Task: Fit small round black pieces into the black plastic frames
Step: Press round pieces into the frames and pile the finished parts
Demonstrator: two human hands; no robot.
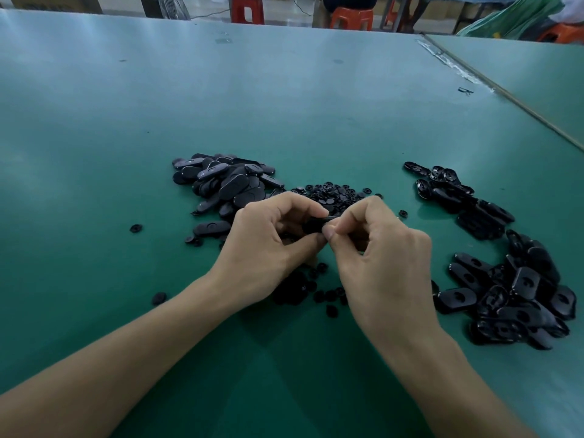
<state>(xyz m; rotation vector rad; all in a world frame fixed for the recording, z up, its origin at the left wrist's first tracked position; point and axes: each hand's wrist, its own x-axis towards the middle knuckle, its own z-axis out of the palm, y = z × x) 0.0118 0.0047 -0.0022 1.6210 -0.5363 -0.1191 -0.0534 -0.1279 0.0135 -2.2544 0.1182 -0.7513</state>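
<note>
Both hands were found working together above the green surface (316,121). The left hand (268,245) had its fingers (303,207) curled round one black frame (316,223), held clear of the surface, evidently to steady it. The right hand (382,254) pinched the end of that frame between thumb and forefinger, a hold consistent with pressing an insert home (whether a round piece lay under the fingertips could not be told, the spot being covered). The frame showed only as a dark, glossy, elongated sliver between the two sets of fingers. Loose round pieces (335,194) lay heaped just beyond the fingers, and more of them below the hands, presumably kept within easy reach. An oval frame heap (221,184) sat to the left of the fingers. Two further heaps (521,295) lay well apart to their right, some parts there showing a round recess, and these were judged finished work.
</note>
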